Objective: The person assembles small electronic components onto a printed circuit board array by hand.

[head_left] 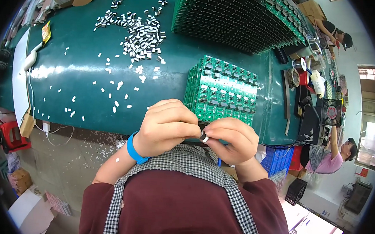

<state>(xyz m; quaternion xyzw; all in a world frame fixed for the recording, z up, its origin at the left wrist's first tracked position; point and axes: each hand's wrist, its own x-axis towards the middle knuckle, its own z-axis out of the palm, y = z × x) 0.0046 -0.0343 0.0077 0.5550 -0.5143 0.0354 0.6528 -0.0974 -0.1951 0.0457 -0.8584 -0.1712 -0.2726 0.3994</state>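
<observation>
Close to my body at the table's front edge, both hands meet fingertip to fingertip. A small black part with a white face [204, 137] is pinched between them. My right hand [233, 140] grips it with thumb and forefinger, and my left hand [167, 123], with a blue band at the wrist, is closed at its other side; the exact left fingertip hold is partly hidden. Just beyond the hands stands a stack of green circuit boards [227, 87] carrying rows of small components. Farther left lies a loose heap of similar black-and-white parts [144, 38].
Small white pieces [116, 104] are scattered over the green table [79, 83]. A larger stack of circuit boards [235, 20] stands at the back. A white board [22, 74] and a cable are at the left; a solder spool [299, 64] and a fan [332, 112] at the right. Two people sit farther right.
</observation>
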